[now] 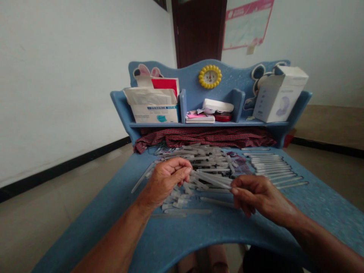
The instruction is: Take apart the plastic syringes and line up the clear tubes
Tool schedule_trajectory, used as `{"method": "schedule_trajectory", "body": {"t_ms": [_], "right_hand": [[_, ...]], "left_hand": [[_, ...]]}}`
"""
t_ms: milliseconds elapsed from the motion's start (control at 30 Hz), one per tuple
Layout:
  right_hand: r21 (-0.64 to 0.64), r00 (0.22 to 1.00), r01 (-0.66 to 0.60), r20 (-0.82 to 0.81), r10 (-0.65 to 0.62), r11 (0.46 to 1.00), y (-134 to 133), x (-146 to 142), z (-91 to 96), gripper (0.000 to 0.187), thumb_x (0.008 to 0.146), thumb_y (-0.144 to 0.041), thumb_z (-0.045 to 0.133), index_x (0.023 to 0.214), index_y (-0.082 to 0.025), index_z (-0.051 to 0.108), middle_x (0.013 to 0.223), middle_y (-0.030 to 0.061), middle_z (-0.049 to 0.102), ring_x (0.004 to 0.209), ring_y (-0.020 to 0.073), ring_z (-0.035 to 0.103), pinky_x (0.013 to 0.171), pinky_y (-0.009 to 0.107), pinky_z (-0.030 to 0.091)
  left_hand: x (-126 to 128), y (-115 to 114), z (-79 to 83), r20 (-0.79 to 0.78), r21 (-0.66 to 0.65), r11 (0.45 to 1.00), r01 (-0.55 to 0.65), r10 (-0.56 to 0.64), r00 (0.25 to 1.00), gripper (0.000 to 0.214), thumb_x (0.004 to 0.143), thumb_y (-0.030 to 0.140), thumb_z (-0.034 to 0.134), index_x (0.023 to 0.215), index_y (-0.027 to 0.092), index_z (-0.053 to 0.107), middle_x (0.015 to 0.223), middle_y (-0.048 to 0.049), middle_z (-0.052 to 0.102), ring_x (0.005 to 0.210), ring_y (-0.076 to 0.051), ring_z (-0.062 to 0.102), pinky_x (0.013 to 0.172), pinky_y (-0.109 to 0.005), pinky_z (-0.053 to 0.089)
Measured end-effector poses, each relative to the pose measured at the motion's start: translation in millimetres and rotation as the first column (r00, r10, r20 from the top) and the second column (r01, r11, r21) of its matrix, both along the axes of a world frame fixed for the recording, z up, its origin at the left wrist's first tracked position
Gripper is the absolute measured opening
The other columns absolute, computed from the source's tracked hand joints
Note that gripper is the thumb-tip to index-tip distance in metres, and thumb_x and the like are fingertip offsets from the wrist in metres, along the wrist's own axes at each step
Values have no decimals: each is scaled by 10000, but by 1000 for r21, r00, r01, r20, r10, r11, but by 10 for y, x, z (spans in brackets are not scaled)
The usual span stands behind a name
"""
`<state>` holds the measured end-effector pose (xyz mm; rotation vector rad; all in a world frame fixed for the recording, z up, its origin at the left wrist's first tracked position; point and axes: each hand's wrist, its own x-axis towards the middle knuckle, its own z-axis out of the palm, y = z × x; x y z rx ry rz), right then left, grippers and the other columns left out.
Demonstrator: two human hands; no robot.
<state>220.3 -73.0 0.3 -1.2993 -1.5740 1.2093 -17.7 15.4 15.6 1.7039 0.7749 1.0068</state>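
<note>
Blue and wide, the surface (327, 212) sits far from me; over it, the left hand (170, 176) and right hand (256, 193) each pinch an end of one clear pen tube (212, 179), by the messy pile (196, 159). A weak pinch could lose it there; a bump could roll the neat pens (271, 167).

Not much can be read here tbh. Left of the yellow clock (210, 76), a line of Chinese characters is printed on the mask box (142, 113), too blurry to be made out. Illegible print is also carried by the white box (280, 94) and pink-edged poster (248, 26), both right of the clock.
</note>
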Motion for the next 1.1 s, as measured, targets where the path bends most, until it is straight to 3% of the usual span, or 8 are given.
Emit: {"method": "schedule_trajectory", "body": {"t_ms": [233,400,600,900,1033,1100], "right_hand": [[-8,999,39,-12,-39,999,-29,-77,-184,370,797,-517,540,752,-150,534,523,-17,551,375,63,452,364,173,311],[66,996,68,44,-71,995,-47,-83,-295,366,838,-490,482,694,-156,526,509,-27,493,406,64,402,387,187,305],[182,993,84,72,-99,980,-65,-85,-333,369,849,-454,471,617,-168,502,497,-30,454,460,83,399,446,211,318],[223,995,67,55,-81,973,-5,-65,-373,325,868,-412,464,664,-163,513,527,-32,463,492,85,419,477,206,336],[293,975,39,197,-101,955,25,-99,-281,244,876,-335,466,727,-161,552,570,-30,491,522,84,444,500,197,347],[368,944,-11,311,-111,930,21,-120,-219,183,865,-302,488,810,-162,592,623,-19,530,562,93,474,531,199,364]], "left_hand": [[33,-16,0,3,-82,996,25,-25,1000,109,748,246,613,774,141,598,555,22,616,450,-60,503,433,-151,391],[69,-18,-44,-24,-117,993,14,-17,1000,138,719,258,636,714,126,600,523,8,618,402,-62,492,402,-158,381],[101,-50,-68,-19,-164,986,28,-31,999,156,713,271,645,703,126,588,530,-2,630,381,-59,486,388,-156,374],[112,-79,-33,-34,-157,987,18,-23,999,169,711,305,635,712,145,582,517,12,615,401,-73,490,394,-164,388],[127,-41,-26,-82,-132,991,-37,26,996,182,715,334,634,715,156,592,508,17,607,400,-80,481,388,-169,376],[142,-33,-43,-119,-123,992,-3,-11,993,163,726,333,627,724,173,600,516,18,617,414,-87,491,403,-176,380]]}}
